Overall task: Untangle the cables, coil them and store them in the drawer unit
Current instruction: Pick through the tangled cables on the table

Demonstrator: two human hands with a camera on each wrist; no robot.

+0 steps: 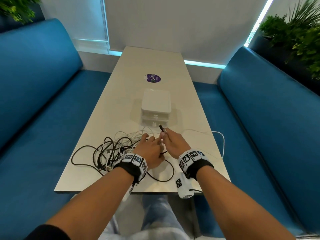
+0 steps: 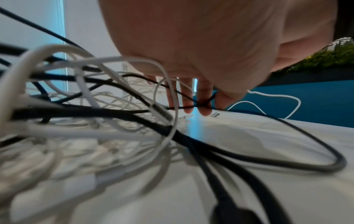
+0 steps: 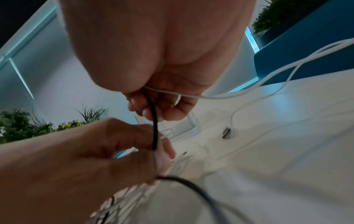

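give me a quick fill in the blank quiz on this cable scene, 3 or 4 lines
1. The right hand pinches the plug end of a ____ cable.
2. The white plastic drawer unit has both drawers ____.
3. The tangled pile of black and white cables lies on the ____ side of the beige table.
4. The benches beside the table are ____.

Missing words: black; closed; left; blue

Tangled black and white cables (image 1: pixel 110 151) lie heaped just before the shut white drawer unit (image 1: pixel 156 108).
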